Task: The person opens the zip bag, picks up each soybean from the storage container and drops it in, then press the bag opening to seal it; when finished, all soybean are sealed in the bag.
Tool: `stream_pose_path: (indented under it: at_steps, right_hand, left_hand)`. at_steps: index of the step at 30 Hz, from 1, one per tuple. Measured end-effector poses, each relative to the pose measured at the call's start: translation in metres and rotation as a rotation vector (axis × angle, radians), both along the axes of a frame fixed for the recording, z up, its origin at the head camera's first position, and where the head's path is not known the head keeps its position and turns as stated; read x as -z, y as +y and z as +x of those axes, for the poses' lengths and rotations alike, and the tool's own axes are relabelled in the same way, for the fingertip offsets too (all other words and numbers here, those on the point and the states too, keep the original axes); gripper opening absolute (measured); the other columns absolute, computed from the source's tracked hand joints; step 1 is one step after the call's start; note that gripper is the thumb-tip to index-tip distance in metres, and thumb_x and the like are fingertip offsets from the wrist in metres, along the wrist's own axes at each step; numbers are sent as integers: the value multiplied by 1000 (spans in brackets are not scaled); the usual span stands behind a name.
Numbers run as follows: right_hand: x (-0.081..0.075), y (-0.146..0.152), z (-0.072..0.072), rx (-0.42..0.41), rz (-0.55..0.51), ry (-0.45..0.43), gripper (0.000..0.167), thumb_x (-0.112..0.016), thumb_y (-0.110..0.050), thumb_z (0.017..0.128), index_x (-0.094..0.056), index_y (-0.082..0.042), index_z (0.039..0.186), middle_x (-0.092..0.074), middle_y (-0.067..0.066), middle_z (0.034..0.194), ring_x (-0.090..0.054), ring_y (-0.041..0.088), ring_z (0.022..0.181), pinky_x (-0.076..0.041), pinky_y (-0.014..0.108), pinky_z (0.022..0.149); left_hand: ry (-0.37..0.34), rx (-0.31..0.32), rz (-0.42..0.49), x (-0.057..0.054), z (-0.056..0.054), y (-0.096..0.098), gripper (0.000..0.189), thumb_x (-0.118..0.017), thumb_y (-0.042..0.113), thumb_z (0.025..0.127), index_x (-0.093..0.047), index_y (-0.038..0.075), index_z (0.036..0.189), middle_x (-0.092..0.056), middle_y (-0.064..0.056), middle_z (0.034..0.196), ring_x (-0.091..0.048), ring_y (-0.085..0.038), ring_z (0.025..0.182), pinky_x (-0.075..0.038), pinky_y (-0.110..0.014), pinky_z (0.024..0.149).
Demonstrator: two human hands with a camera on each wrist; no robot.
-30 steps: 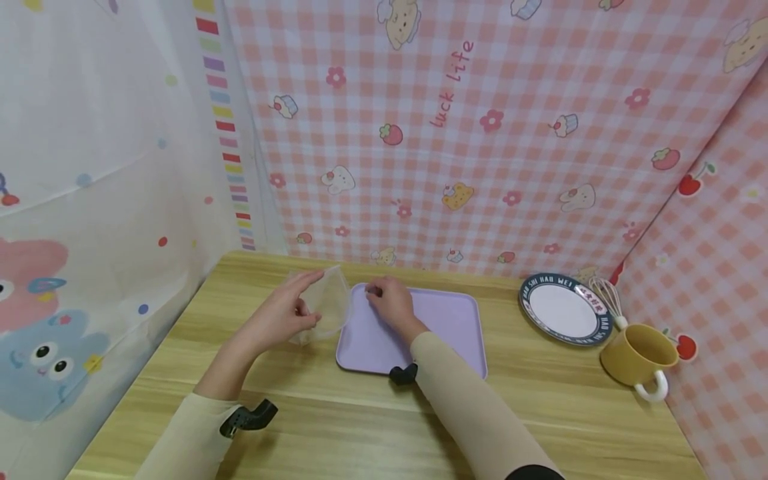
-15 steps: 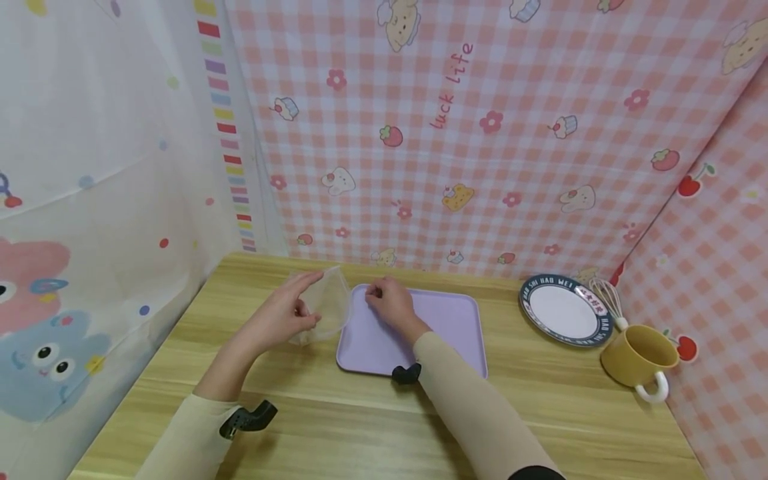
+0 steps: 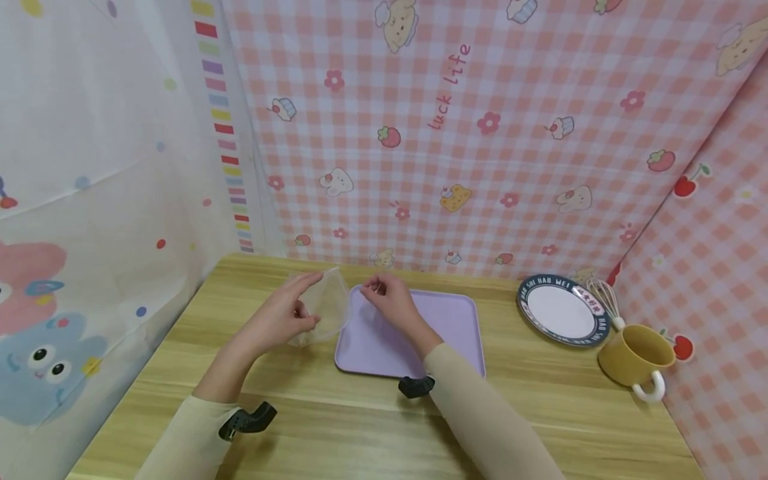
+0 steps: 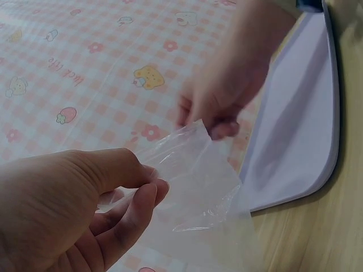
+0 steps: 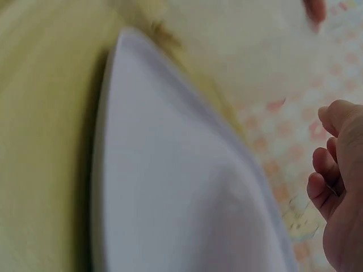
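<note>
A clear, thin plastic bag (image 3: 330,307) hangs from my left hand (image 3: 279,317), left of the lilac tray (image 3: 444,317). In the left wrist view, the thumb and fingers of that hand pinch the bag (image 4: 193,192) at its near edge. My right hand (image 3: 393,303) is over the tray's upper left part, a short way from the bag. Its fingers are loosely bent, and nothing shows between them in the right wrist view. The left wrist view has the right hand (image 4: 227,96) blurred, just behind the bag's upper corner.
At the right lies a white plate (image 3: 564,310) with a dark lettered rim, close to a whisk (image 3: 612,303). A yellow mug (image 3: 636,357) with a white handle stands in front of them on the wooden table (image 3: 336,433). Patterned cloths (image 3: 432,160) wall the back and sides.
My right hand has drawn slightly back and up; its fingers have loosened, and its wrist has shifted right. The left hand and the bag stay nearly where they were.
</note>
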State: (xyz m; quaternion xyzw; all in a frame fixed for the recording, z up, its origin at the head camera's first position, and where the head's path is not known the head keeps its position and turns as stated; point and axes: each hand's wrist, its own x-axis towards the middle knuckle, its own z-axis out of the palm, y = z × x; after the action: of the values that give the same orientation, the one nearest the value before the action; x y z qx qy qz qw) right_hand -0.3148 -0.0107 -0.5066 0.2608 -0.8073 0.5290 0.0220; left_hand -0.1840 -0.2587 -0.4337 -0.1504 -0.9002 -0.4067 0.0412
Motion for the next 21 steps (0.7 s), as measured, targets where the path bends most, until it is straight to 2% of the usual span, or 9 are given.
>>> stream_pose_path:
  at_steps: [5,8,13,17,21]
  right_hand:
    - [-18,-2,25,-39,-175,9,7,-81,-8,101,-79,-2,100,-65,-1,83,-54,10,71,-44,22,62]
    - [-27,-4,39,-77,-232,45,8,-81,-6,101,-78,1,101,-64,0,84,-53,10,70,-43,21,60]
    - [-38,-11,55,-124,-237,131,4,-80,0,99,-78,-3,100,-61,2,85,-51,9,68,-42,22,59]
    - [-43,-18,61,-160,-216,196,6,-81,2,98,-79,-4,101,-60,4,86,-50,8,69,-43,22,61]
    - [-45,-23,64,-178,-198,217,5,-81,1,99,-79,-2,103,-61,6,88,-50,8,69,-43,22,62]
  left_hand:
    - [-3,-5,-5,0,0,-1,85,-81,-5,94,-40,0,169,-43,-24,165,-65,-13,75,-59,-27,66]
    - [2,0,-3,1,0,-2,85,-81,-6,94,-41,-1,168,-44,-25,164,-65,-13,74,-59,-28,66]
    - [0,6,0,1,1,-2,85,-81,-7,94,-41,-1,168,-43,-25,165,-66,-13,75,-59,-28,65]
    - [-9,1,-6,0,2,-1,86,-81,-6,94,-40,0,169,-43,-24,165,-66,-14,75,-59,-28,65]
    - [-20,1,-6,-1,2,-1,86,-81,-5,95,-39,1,170,-41,-23,167,-66,-14,75,-59,-29,65]
